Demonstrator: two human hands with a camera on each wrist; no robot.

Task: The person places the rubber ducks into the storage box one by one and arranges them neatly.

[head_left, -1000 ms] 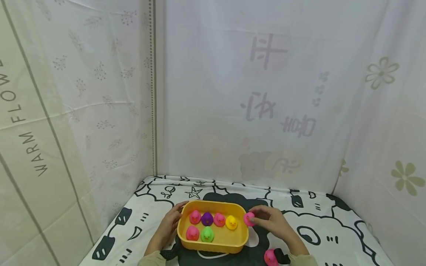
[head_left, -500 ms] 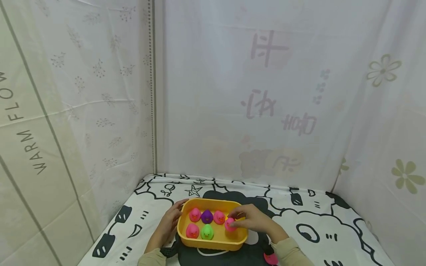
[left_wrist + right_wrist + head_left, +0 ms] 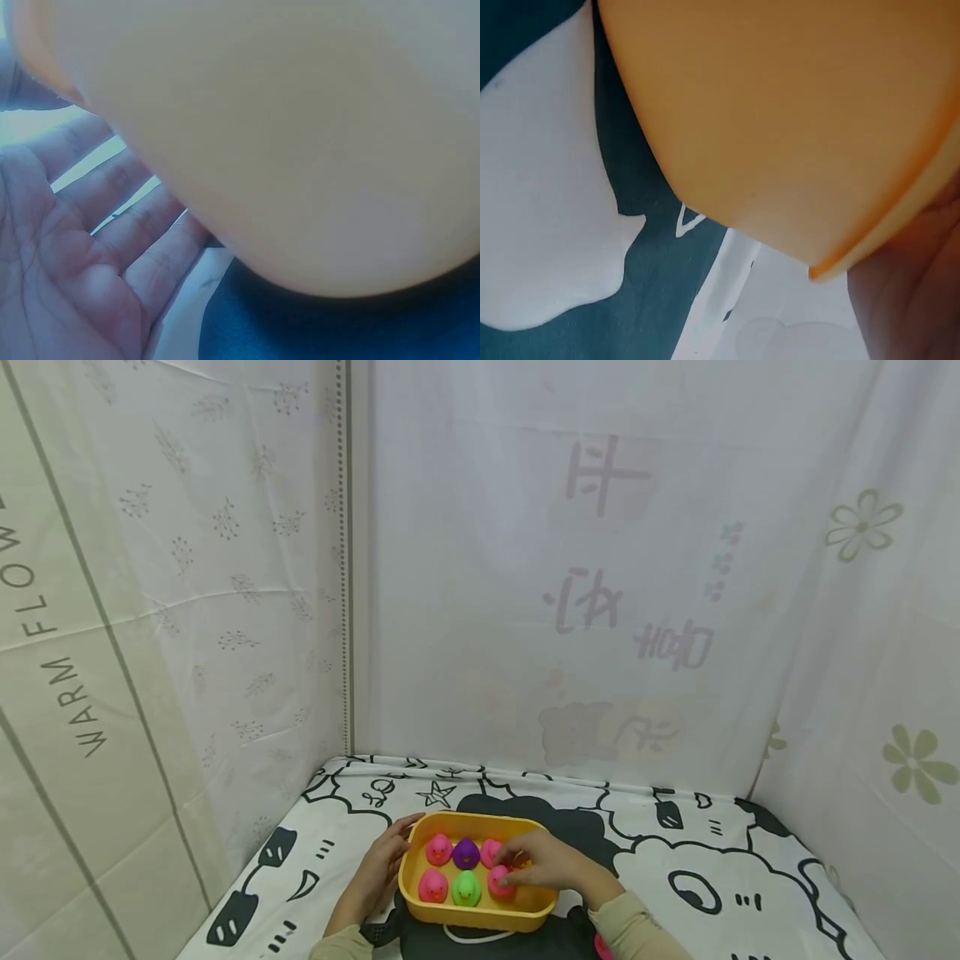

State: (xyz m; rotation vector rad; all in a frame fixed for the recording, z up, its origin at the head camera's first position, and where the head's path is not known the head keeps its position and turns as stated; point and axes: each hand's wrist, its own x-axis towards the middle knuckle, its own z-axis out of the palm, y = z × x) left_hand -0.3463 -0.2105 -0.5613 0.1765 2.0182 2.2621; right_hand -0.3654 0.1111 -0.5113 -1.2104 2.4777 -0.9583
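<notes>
A yellow plastic tub point(image 3: 468, 917) holds several small rubber ducks. My right hand point(image 3: 546, 860) reaches over its right side and pinches a pink rubber duck point(image 3: 498, 882) low inside, to the right of the green duck point(image 3: 467, 888). Pink ducks point(image 3: 438, 850) and a purple duck point(image 3: 466, 854) sit in the back row; another pink duck point(image 3: 432, 887) is front left. The yellow duck is mostly hidden behind my right hand. My left hand point(image 3: 382, 860) touches the tub's left side; in the left wrist view its fingers point(image 3: 161, 259) lie nearly straight against the tub wall point(image 3: 300, 150).
A black-and-white patterned cloth point(image 3: 315, 860) covers the table. Part of one more pink duck point(image 3: 602, 947) shows beside my right sleeve point(image 3: 637, 928), outside the tub. Pale curtains point(image 3: 480, 568) hang behind and on both sides.
My right hand has carried a pink duck leftward from beyond the tub's right rim to a low spot beside the green duck. The left hand stays at the tub's left side.
</notes>
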